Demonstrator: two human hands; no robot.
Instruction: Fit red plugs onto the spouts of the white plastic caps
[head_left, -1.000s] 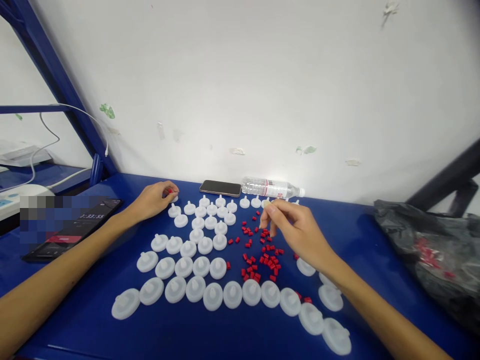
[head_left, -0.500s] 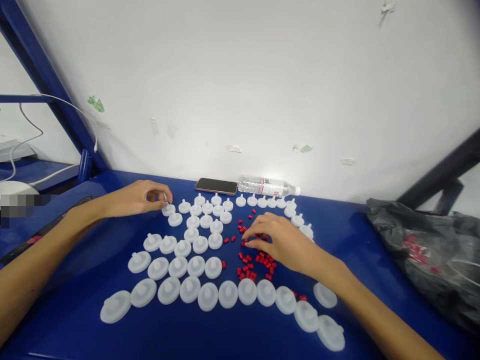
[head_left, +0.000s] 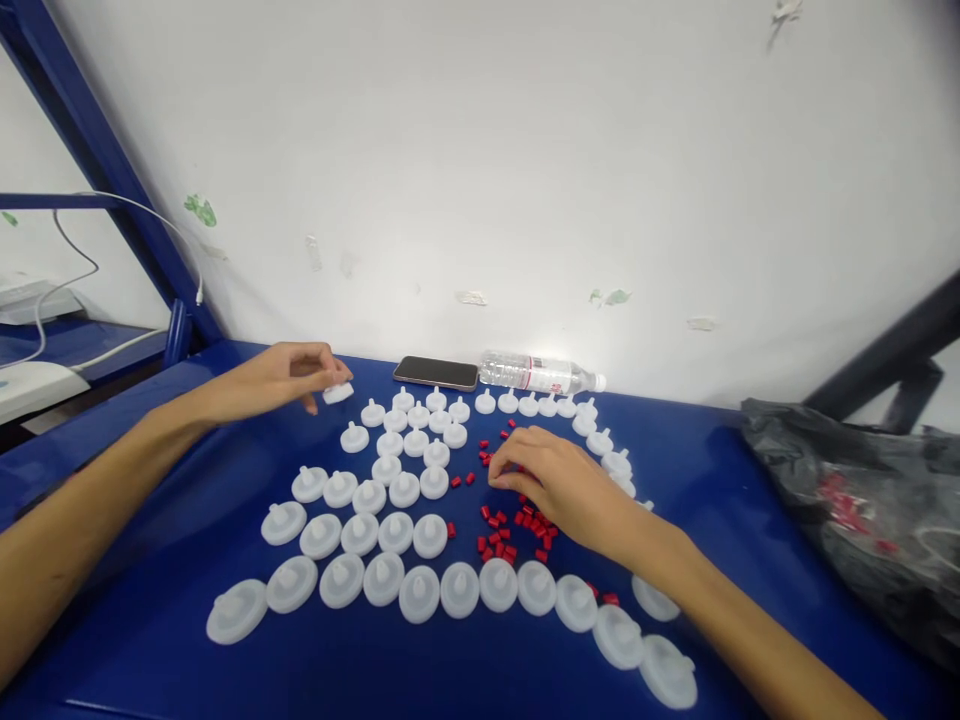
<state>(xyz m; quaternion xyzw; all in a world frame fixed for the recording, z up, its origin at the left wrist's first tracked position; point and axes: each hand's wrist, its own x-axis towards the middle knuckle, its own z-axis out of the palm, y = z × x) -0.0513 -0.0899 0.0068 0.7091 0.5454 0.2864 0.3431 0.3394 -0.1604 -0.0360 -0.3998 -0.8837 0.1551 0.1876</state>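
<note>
My left hand (head_left: 294, 378) pinches a white round plastic disc with a stem (head_left: 338, 393) and holds it above the table at the left end of the white pieces. Over the small red tubular caps (head_left: 531, 520) hovers my right hand (head_left: 562, 485), thumb and fingertips pressed together. Whether a red cap is between those fingertips is hidden. More white stemmed discs (head_left: 460, 590) lie in rows on the blue table, stems up, around the red caps on the left, front and right.
At the back, by the wall, lie a dark phone (head_left: 436, 372) and a clear plastic bottle (head_left: 536, 373) on its side. A black plastic bag (head_left: 795, 450) with red pieces in it sits at the right. Blue frame posts (head_left: 112, 160) and cables stand at the left.
My left hand has lifted the white disc off the table, up and slightly away. The right hand's fingertips have closed together over the red caps.
</note>
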